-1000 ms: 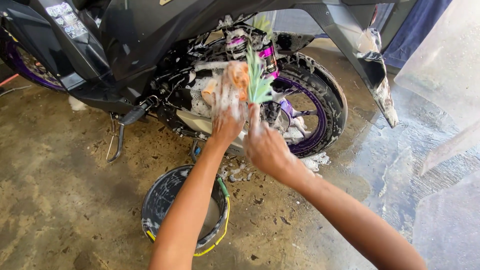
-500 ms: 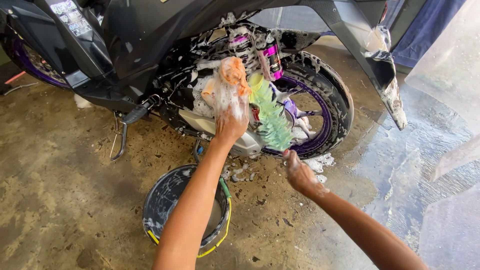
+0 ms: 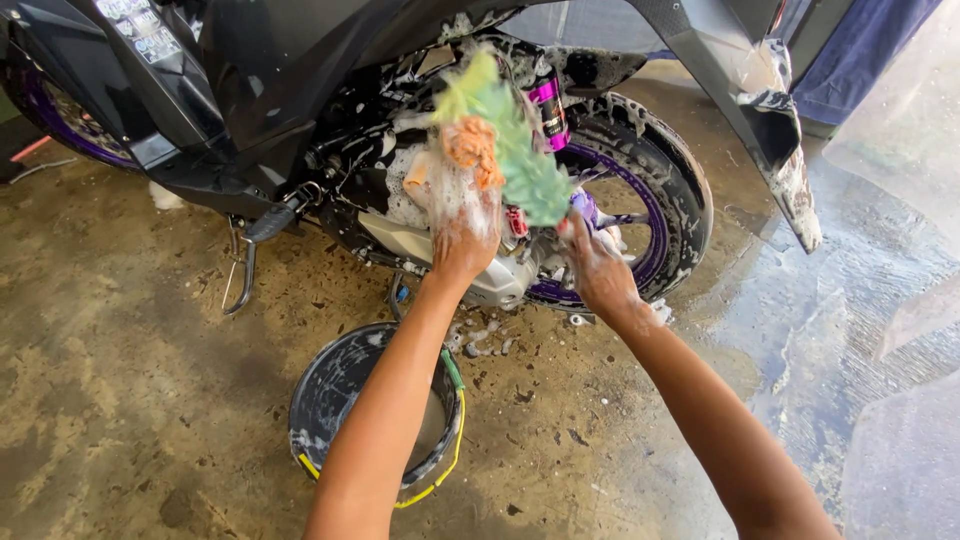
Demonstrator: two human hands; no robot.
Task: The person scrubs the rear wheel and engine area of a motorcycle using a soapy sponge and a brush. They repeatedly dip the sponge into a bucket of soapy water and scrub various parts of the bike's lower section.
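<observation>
A black motorcycle (image 3: 250, 90) fills the upper frame, its soapy rear wheel (image 3: 660, 200) with a purple rim at upper right, standing on a wet concrete floor (image 3: 130, 400); a black bucket (image 3: 330, 400) with a yellow-edged rim sits at lower centre, under the left forearm. The left hand (image 3: 462, 240), at centre, has its grip clenched on a foamy orange-and-green wash mitt (image 3: 500, 150) raised against the engine area; the right hand (image 3: 598, 268), just right of it, touches the mitt's lower green end, its grip unclear under suds.

Bucket (image 3: 340, 400) blocks floor below arms; motorcycle (image 3: 300, 90) walls front; open floor (image 3: 120, 400) left.
</observation>
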